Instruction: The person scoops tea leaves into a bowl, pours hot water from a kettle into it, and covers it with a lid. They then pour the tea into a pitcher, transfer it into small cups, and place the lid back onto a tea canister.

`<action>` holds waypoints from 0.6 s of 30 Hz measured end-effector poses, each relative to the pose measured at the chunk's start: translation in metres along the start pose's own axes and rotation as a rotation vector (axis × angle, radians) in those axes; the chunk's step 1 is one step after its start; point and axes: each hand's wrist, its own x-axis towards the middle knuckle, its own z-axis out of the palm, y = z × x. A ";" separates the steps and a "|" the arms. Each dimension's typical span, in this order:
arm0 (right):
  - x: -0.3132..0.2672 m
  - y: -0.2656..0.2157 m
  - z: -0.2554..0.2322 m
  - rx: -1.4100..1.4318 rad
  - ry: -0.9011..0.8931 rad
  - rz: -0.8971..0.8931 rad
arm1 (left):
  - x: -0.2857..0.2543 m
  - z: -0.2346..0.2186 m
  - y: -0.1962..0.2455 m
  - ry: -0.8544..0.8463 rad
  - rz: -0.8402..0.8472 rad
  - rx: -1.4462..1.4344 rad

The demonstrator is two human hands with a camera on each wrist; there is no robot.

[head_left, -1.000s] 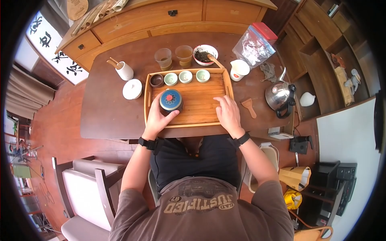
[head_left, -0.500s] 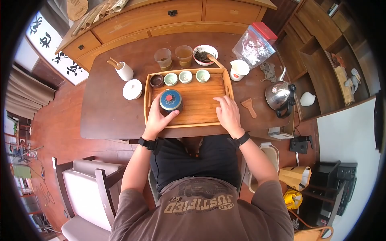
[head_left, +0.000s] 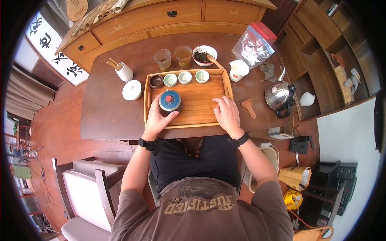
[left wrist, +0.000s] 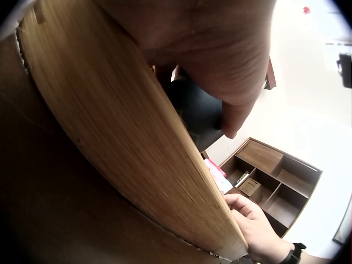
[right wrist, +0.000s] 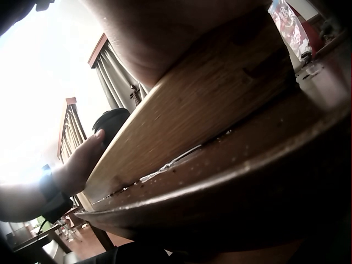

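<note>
My left hand curls round a small round jar with dark sides, a blue flower-patterned lid and a red centre. In the left wrist view the jar's dark side shows under the thumb. The jar is over the left part of a wooden tray, near its front edge. At the tray's front right corner my right hand rests with loosely bent fingers and holds nothing. Along the tray's back stand a dark brown cup and three pale green cups, among them the rightmost cup.
Behind the tray are two clear cups and a bowl of dark leaves. A white pitcher, wooden scraper and steel kettle stand or lie to the right. Left are a white lidded bowl and a tool holder.
</note>
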 end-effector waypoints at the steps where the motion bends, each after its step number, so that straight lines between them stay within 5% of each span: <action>1: 0.000 0.000 0.000 0.002 0.003 -0.002 | 0.000 0.001 0.001 0.005 -0.005 -0.018; 18: 0.001 -0.001 0.002 0.004 0.030 -0.007 | 0.000 0.000 0.000 0.005 0.005 0.001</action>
